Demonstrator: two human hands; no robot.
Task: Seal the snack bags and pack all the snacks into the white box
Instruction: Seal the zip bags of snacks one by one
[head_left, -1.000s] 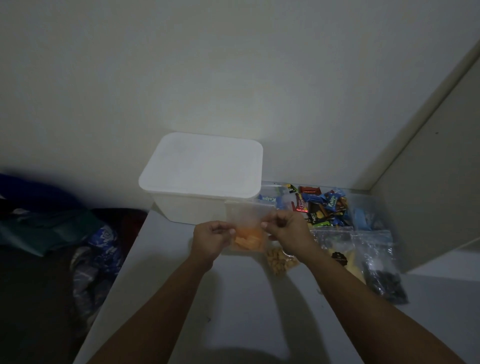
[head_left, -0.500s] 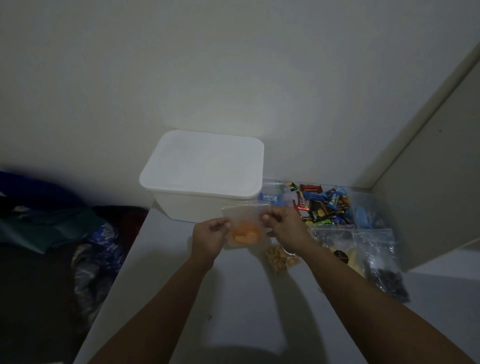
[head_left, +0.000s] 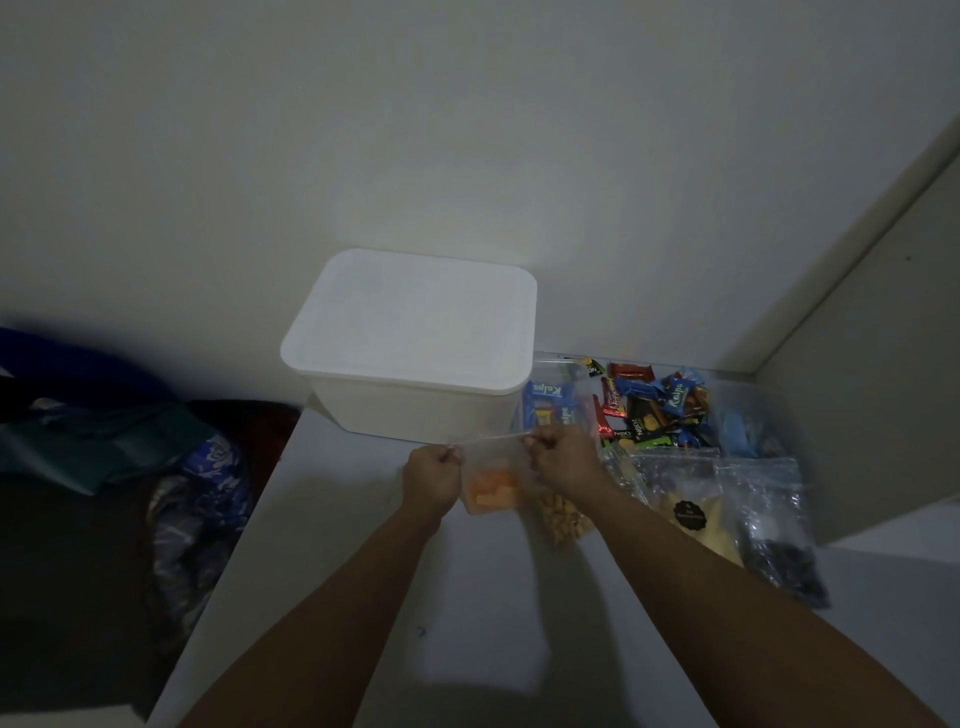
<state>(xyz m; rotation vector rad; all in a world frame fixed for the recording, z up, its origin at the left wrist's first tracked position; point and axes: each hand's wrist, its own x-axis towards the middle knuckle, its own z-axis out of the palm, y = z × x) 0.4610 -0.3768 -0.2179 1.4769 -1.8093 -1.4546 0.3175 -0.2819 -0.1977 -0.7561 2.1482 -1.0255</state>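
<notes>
Though dim, bag (head_left: 491, 480) probably table-edge-clear.

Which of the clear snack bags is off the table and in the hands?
The bag with orange pieces, pinched at its top corners by the left hand and right hand; the others lie on the table.

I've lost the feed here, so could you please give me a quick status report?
Left hand and right hand each pinch a top corner of the orange-snack bag. White box lidded, behind. Other snack bags wait, right.
</notes>
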